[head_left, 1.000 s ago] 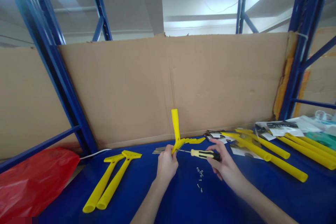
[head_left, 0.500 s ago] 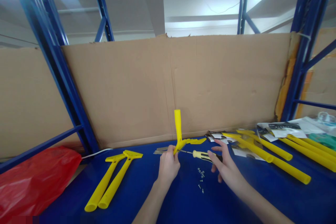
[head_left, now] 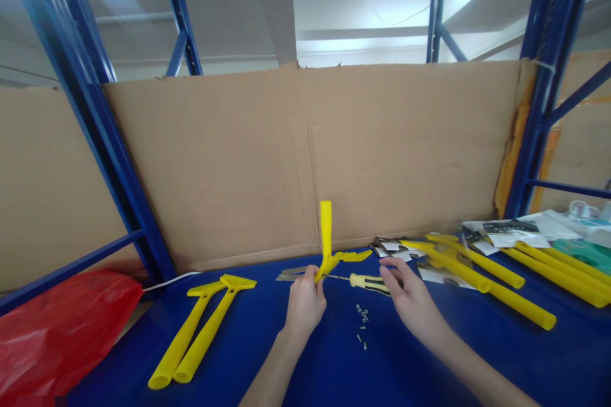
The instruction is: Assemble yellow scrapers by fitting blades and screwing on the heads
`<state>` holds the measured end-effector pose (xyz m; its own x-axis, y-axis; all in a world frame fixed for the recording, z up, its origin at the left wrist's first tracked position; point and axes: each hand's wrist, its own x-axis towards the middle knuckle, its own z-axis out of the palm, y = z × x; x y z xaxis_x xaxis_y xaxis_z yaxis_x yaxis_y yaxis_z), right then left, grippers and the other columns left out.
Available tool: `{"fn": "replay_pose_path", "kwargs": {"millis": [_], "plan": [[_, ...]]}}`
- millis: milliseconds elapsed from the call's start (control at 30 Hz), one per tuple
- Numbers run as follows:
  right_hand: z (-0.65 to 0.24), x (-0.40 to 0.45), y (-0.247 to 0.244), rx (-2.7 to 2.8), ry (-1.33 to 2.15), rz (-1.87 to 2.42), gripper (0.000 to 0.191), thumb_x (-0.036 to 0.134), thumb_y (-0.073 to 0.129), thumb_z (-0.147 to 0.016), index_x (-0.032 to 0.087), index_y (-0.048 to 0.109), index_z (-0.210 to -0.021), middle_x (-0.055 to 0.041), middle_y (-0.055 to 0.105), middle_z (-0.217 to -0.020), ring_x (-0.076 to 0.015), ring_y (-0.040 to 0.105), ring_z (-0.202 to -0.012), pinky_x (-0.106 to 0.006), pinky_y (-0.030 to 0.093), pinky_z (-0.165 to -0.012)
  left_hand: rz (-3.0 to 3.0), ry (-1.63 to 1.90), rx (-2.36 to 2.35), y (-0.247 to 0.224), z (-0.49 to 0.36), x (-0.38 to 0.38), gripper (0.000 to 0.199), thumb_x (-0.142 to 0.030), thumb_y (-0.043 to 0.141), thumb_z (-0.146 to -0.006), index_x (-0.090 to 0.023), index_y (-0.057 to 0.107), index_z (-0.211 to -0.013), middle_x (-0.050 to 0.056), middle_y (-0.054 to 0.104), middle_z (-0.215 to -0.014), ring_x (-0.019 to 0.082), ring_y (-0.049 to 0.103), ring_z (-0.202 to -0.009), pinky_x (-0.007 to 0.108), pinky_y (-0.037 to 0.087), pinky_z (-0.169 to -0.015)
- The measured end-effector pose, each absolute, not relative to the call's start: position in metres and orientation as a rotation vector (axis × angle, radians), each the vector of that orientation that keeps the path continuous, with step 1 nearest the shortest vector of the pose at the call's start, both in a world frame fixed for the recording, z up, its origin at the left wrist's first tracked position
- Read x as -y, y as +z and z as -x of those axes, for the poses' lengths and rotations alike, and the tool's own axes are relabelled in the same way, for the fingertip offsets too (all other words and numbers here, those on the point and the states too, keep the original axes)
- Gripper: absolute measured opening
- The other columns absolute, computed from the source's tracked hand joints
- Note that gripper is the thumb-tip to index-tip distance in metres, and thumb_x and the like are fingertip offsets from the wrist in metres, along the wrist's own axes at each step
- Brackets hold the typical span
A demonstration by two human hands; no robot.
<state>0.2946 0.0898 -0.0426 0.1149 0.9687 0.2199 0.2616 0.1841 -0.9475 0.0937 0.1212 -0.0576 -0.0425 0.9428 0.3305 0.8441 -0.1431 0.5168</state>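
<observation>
My left hand (head_left: 305, 302) grips the head of a yellow plastic handle (head_left: 326, 229), whose tube points upward. A thin metal blade (head_left: 289, 275) sticks out to the left of that hand. On the right, my right hand (head_left: 409, 289) has its fingers closed on the end of a screwdriver (head_left: 370, 282) with a pale yellow and black grip. The screwdriver's shaft points left and meets the head of the yellow handle. Several small nuts and screws (head_left: 363, 317) lie on the blue table between my forearms.
Two yellow handles (head_left: 205, 331) lie at the left, beside a red plastic bag (head_left: 71, 331). More yellow handles (head_left: 520, 305) and packets (head_left: 515, 233) lie at the right. A cardboard panel (head_left: 238, 159) stands behind the blue table (head_left: 258, 356), between blue posts.
My right hand's spread fingers have drawn together around the rear of the screwdriver. The view has shifted slightly. My left hand keeps its hold on the yellow handle.
</observation>
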Motion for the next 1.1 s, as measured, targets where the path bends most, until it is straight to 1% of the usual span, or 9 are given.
{"fn": "replay_pose_path", "kwargs": {"millis": [200, 333, 400, 533, 600, 733, 833, 1000, 1100], "plan": [[-0.294, -0.089, -0.043, 1.304, 0.926, 1.245, 0.069, 0.049, 0.057, -0.068, 0.03, 0.032, -0.129, -0.0039, 0.058, -0.103, -0.0101, 0.05, -0.045, -0.021, 0.033, -0.028, -2.032, 0.981, -1.959, -0.058, -0.092, -0.122, 0.014, -0.01, 0.047, -0.083, -0.019, 0.053, -0.092, 0.003, 0.067, -0.073, 0.019, 0.064, -0.068, 0.025, 0.035, -0.062], [-0.297, -0.091, -0.044, 1.424, 0.802, 1.253, 0.039, 0.046, 0.049, -0.076, 0.02, 0.054, -0.105, 0.0012, 0.057, -0.064, -0.0106, 0.048, -0.045, -0.022, 0.039, -0.04, -2.08, 0.955, -1.957, -0.058, -0.093, -0.122, 0.014, -0.01, 0.047, -0.082, -0.019, 0.053, -0.091, 0.004, 0.068, -0.075, 0.02, 0.064, -0.07, 0.025, 0.034, -0.061], [-0.297, -0.091, -0.046, 1.378, 0.817, 1.335, 0.043, 0.05, 0.04, -0.081, 0.019, 0.054, -0.107, 0.0026, 0.051, -0.054, -0.0124, 0.048, -0.044, -0.022, 0.037, -0.038, -2.09, 0.961, -1.946, -0.057, -0.093, -0.121, 0.014, -0.01, 0.047, -0.082, -0.019, 0.053, -0.091, 0.003, 0.068, -0.075, 0.019, 0.064, -0.07, 0.024, 0.034, -0.06], [-0.294, -0.087, -0.046, 1.318, 0.96, 1.278, 0.067, 0.05, 0.053, -0.071, 0.03, 0.03, -0.131, -0.0035, 0.059, -0.097, -0.011, 0.05, -0.046, -0.021, 0.032, -0.029, -2.014, 1.003, -1.957, -0.057, -0.092, -0.123, 0.014, -0.009, 0.047, -0.083, -0.019, 0.052, -0.091, 0.002, 0.067, -0.071, 0.018, 0.064, -0.067, 0.024, 0.035, -0.06], [-0.295, -0.086, -0.042, 1.383, 0.952, 1.21, 0.065, 0.045, 0.058, -0.067, 0.029, 0.036, -0.126, -0.0041, 0.058, -0.102, -0.0098, 0.05, -0.047, -0.021, 0.034, -0.031, -2.008, 0.998, -1.955, -0.057, -0.091, -0.123, 0.013, -0.009, 0.047, -0.083, -0.019, 0.052, -0.091, 0.002, 0.066, -0.071, 0.018, 0.064, -0.067, 0.024, 0.035, -0.059], [-0.298, -0.086, -0.033, 1.446, 0.782, 1.231, 0.037, 0.043, 0.053, -0.071, 0.019, 0.057, -0.099, -0.001, 0.061, -0.07, -0.012, 0.05, -0.048, -0.024, 0.04, -0.044, -2.059, 0.941, -1.936, -0.057, -0.093, -0.121, 0.014, -0.009, 0.048, -0.083, -0.02, 0.052, -0.092, 0.003, 0.067, -0.074, 0.018, 0.064, -0.069, 0.024, 0.036, -0.061], [-0.298, -0.086, -0.031, 1.403, 0.841, 1.351, 0.041, 0.048, 0.042, -0.077, 0.016, 0.06, -0.096, 0.0015, 0.053, -0.051, -0.0145, 0.05, -0.045, -0.025, 0.038, -0.042, -2.074, 0.93, -1.904, -0.056, -0.095, -0.12, 0.015, -0.009, 0.048, -0.083, -0.019, 0.053, -0.092, 0.003, 0.067, -0.075, 0.018, 0.064, -0.07, 0.024, 0.037, -0.063], [-0.294, -0.081, -0.036, 1.325, 0.96, 1.316, 0.065, 0.049, 0.054, -0.068, 0.029, 0.037, -0.127, -0.003, 0.059, -0.098, -0.0102, 0.048, -0.043, -0.022, 0.032, -0.029, -1.974, 0.996, -1.911, -0.056, -0.093, -0.122, 0.014, -0.009, 0.047, -0.083, -0.019, 0.053, -0.091, 0.003, 0.067, -0.075, 0.017, 0.065, -0.069, 0.023, 0.038, -0.061], [-0.292, -0.078, -0.033, 1.441, 0.868, 1.189, 0.052, 0.038, 0.058, -0.065, 0.026, 0.049, -0.115, -0.0014, 0.059, -0.092, -0.0091, 0.048, -0.047, -0.023, 0.039, -0.038, -1.941, 0.982, -1.923, -0.056, -0.092, -0.122, 0.014, -0.009, 0.049, -0.082, -0.019, 0.054, -0.09, 0.003, 0.067, -0.076, 0.016, 0.065, -0.071, 0.022, 0.038, -0.061]]}}
